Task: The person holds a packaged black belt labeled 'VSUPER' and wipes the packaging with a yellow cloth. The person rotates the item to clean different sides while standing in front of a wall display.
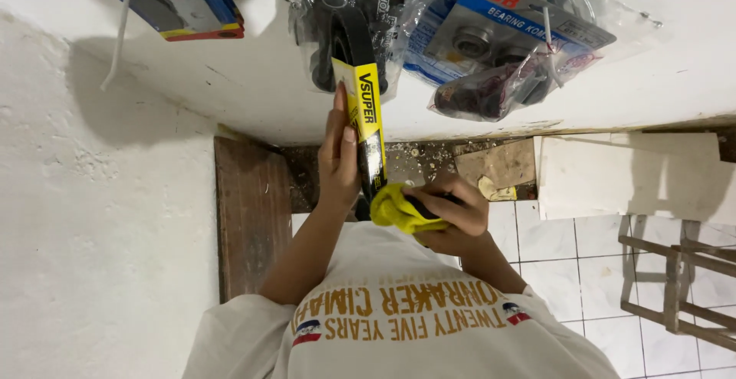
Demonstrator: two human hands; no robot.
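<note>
White shirt fabric [399,325] fills the near view. Left hand [338,153] grips a black rubber drive belt in a yellow card sleeve [366,118], fingers pressed together along its edge. Right hand [452,214] pinches a crumpled yellow cloth [395,212] against the belt's lower end, before a white wall [261,80].

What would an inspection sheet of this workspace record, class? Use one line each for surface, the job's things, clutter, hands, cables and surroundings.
Surface: white tiled floor, debris by the wall.
Job's things: black belt in a yellow sleeve; yellow cloth.
Clutter: bagged parts hanging on the wall; blue package.
Hands: left hand steadies the belt; right hand grips the cloth against it.
Cables: nothing seen.
Surroundings: white wall, brown board, wooden frame.
</note>
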